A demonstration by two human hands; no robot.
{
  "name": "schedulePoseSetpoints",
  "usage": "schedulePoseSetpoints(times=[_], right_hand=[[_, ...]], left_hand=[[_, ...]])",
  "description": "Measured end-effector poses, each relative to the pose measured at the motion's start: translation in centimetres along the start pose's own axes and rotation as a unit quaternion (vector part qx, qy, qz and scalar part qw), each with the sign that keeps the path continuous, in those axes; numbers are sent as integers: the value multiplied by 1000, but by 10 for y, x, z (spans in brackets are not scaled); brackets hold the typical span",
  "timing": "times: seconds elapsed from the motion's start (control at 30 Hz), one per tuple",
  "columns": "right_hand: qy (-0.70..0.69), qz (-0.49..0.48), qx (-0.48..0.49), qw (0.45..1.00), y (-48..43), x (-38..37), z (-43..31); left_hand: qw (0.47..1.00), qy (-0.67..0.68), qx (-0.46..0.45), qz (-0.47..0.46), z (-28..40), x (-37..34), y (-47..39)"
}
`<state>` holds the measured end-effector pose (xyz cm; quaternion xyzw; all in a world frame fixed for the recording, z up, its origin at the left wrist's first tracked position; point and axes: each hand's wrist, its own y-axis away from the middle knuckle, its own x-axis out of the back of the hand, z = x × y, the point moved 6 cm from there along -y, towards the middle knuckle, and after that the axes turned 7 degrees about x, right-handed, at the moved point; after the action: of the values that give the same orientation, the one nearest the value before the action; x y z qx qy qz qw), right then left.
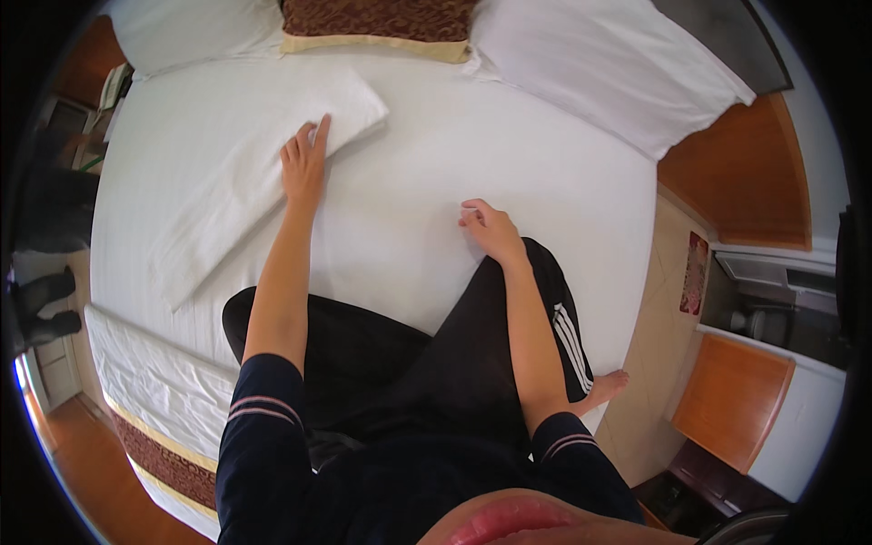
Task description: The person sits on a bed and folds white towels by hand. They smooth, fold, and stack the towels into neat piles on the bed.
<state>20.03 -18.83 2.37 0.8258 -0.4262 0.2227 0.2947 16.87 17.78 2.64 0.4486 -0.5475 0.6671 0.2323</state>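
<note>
A long folded white towel or cloth [231,194] lies diagonally across the white-sheeted bed [402,184]. My left hand [304,160] rests on the upper part of this cloth, near its right edge, with the fingers spread. Nothing is gripped in it. Over the sheet near my raised knee is my right hand [494,230], its fingers loosely curled and no object visible in it. Whether those fingertips touch the sheet I cannot tell. My legs in black trousers [422,371] are bent on the bed below both hands.
White pillows [599,68] and a brown patterned cushion [381,19] lie at the head. A folded-back cover with a brown band [163,456] is at lower left. Another person's legs [48,300] stand beside the bed. At right are tiled floor [640,381] and a wooden chair or stool [736,398].
</note>
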Motion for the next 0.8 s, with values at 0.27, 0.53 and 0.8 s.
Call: schedulePoseSetpoints(times=[0.27, 0.53, 0.8], right_hand=[[10, -10, -2, 1000, -1, -3, 2], [4, -22, 7, 1000, -4, -7, 5], [16, -34, -23, 999, -14, -12, 19]], left_hand=[[997, -5, 53, -60, -14, -14, -28], [989, 99, 31, -105, -15, -14, -22], [979, 176, -33, -100, 4, 17, 30]])
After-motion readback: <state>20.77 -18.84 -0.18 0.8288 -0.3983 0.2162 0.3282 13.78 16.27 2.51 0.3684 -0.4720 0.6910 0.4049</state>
